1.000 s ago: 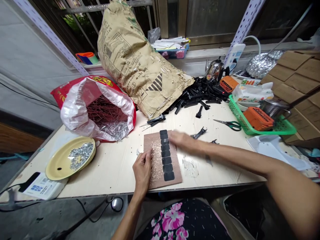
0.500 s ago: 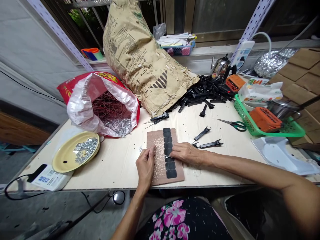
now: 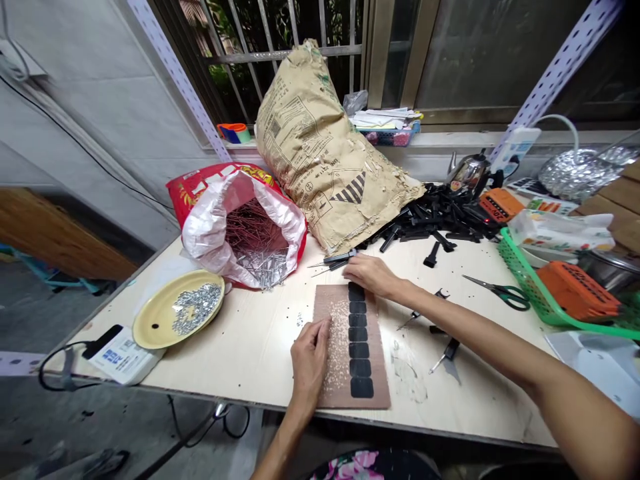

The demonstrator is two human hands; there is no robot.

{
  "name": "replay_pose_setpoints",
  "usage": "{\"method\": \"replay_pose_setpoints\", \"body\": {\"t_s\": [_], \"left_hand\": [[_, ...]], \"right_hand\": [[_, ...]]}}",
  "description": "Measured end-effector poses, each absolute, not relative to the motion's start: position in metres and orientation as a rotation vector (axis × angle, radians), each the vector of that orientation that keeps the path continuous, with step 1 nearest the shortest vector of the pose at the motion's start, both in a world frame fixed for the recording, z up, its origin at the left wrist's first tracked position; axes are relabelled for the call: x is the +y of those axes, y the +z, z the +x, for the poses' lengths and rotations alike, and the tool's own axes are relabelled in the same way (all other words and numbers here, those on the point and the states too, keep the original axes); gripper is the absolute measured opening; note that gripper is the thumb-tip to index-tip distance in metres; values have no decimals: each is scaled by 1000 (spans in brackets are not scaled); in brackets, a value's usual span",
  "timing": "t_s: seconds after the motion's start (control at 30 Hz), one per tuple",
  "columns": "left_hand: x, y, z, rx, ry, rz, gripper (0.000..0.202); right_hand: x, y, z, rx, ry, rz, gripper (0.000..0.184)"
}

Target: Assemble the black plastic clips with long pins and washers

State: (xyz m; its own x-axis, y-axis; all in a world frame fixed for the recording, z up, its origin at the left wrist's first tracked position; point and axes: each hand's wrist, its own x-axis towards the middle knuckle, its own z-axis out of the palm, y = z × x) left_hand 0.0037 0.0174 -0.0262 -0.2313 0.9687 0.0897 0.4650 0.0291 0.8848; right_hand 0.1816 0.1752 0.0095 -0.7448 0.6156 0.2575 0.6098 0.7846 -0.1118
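Note:
A brown board [image 3: 336, 397] lies near the table's front edge, with pale specks and a column of rounded black squares [image 3: 359, 351]. My left hand [image 3: 311, 357] rests at the board's left edge, its fingers curled and pressed together; what they hold, if anything, is hidden. My right hand [image 3: 371, 275] reaches over the board's far end, fingers bent together, covering the top of the column. Right beside those fingertips are black-handled tools with thin metal prongs [image 3: 342, 257]. Another black-handled tool with a silver prong [image 3: 446, 355] is right of the board, below my right forearm.
Behind stand a red and white sack of metal pins [image 3: 197, 230] and a large paper sack [image 3: 320, 153] beside piled black plastic parts [image 3: 440, 217]. At left is a yellow plate of small metal pieces [image 3: 145, 323]; at right, scissors [image 3: 510, 297] and a green basket [image 3: 533, 290].
My right hand has moved from the middle of the black squares to the board's far end. A tool with a silver prong now shows right of the board. My left hand stays at the board's edge.

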Motion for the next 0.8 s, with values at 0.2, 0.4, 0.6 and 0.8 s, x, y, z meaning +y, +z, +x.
{"method": "replay_pose_setpoints", "body": {"t_s": [0.2,0.4,0.6,0.8], "left_hand": [[9,-25,-4,1774,1221,1292,35],[12,-22,-54,2070,1212,1478,31],[48,-34,-72,2044,856,1912,33],[71,-45,-72,1939,678,2119,28]], "right_hand": [[216,-21,110,-2868,-60,-867,20],[217,-6,124,-2557,155,-850,20],[176,48,184,-1814,619,-839,23],[137,77,263,-1837,488,-1025,28]]}}
